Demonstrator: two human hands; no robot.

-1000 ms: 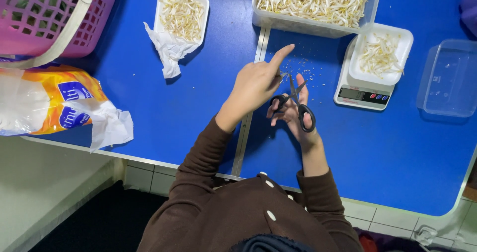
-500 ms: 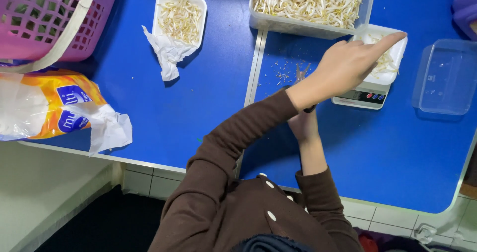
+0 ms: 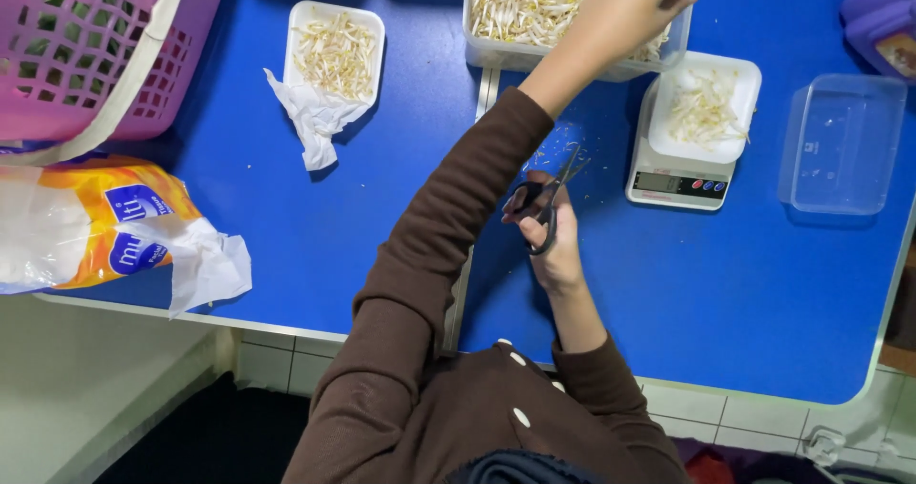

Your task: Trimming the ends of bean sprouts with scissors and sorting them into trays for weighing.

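Blue table fills most of the view, matte top w/ pale edge trim, rounded corner bottom right. Metal seam strip runs front to back thru the middle, so prob two tops butted together. Below the front edge: white tiled ledge, square tiles, grey grout. Bottom left: pale plain surface, then dark floor beside it, detail too dim to tell. Reddish-brown strip at far right edge, can't tell what. Light even, overhead, soft shadows. No walls or windows in shot.
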